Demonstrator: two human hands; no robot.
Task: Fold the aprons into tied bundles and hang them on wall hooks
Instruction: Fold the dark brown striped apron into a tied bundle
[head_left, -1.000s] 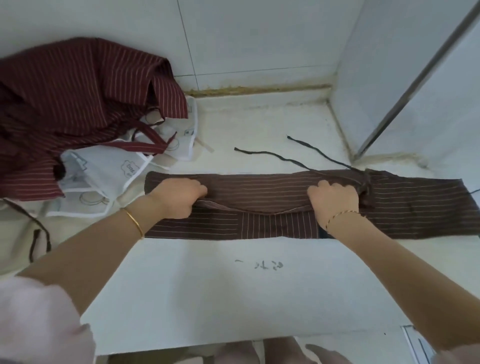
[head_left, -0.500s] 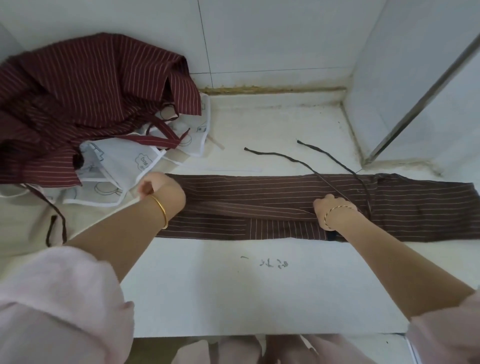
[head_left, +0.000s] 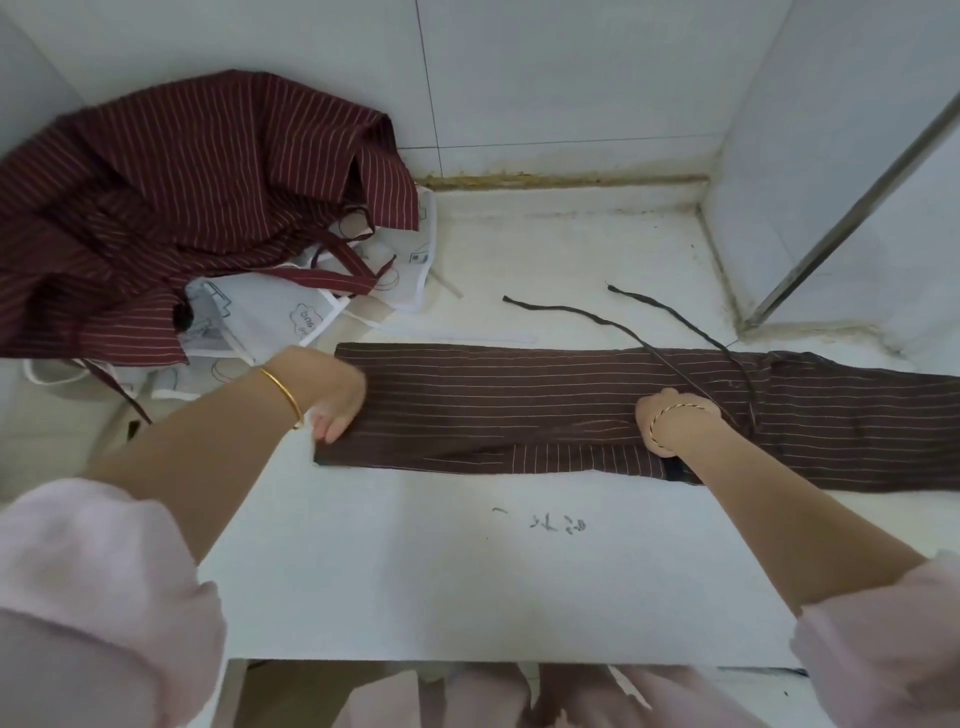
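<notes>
While two aprons wait at left, one is only a folded strip.
Maroon apron (head_left: 182, 208), white apron (head_left: 260, 325) heaped; left hand (head_left: 335, 395) fingers pinch end of brown apron (head_left: 519, 410) on desk (head_left: 467, 582); right hand (head_left: 672, 421) on mid-strip, fingers hidden, state unclear; tying, hanging undone.

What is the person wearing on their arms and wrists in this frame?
Both forearms are bare below loose pale pink sleeves pushed up: left sleeve, right sleeve. The left hand has a plain gold bangle at its wrist; the right hand has a thin twisted gold bracelet. No gloves.
</notes>
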